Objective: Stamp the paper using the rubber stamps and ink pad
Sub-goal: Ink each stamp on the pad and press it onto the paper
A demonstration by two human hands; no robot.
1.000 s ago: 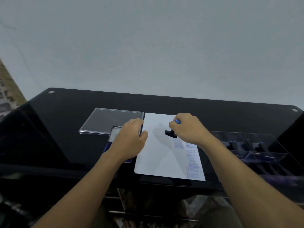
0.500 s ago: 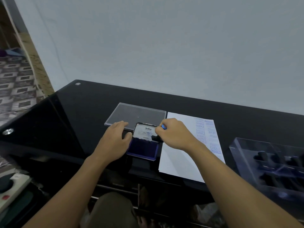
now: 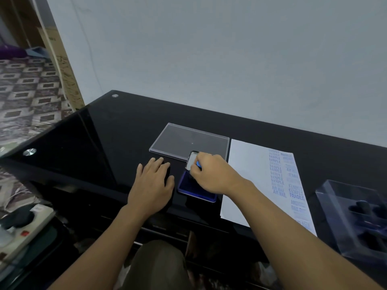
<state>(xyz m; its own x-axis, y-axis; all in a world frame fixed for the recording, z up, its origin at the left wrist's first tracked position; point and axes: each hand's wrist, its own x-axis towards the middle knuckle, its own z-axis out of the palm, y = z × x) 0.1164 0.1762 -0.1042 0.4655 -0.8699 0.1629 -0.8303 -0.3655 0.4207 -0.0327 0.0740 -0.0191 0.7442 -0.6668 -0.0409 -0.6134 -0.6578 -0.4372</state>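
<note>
The black glass counter [image 3: 104, 147] runs from the left edge to the right edge, against a pale wall on its far side.

A white sheet of paper [image 3: 247, 174] lies flat on the counter, right of centre, with its near edge at the counter's near edge. Its right part carries columns of blue prints [image 3: 276, 170] reading SAMPLE, AIR MAIL and FRAGILE. The left part of the sheet is unmarked.

A clear box [image 3: 356, 216] stands at the near right, well apart from the paper. Dark shapes sit in its compartments, too blurred to name.

A clear lid [image 3: 188, 141] lies flat on the far side of the ink pad, just left of the paper's far corner.

The left hand [image 3: 151, 185] rests palm down on the counter with fingers straight and spread. It holds nothing and lies just left of the ink pad.

The right hand [image 3: 211, 176] is over the ink pad, fingers curled round a stamp.

The ink pad [image 3: 184, 187] sits open between the left hand and the paper, its dark blue surface showing and its own cover [image 3: 191, 160] raised at the far end.

The stamp [image 3: 198, 164] shows only a blue top between the gripping fingers. Its lower end is down at the pad, but actual contact is hidden by the hand.
</note>
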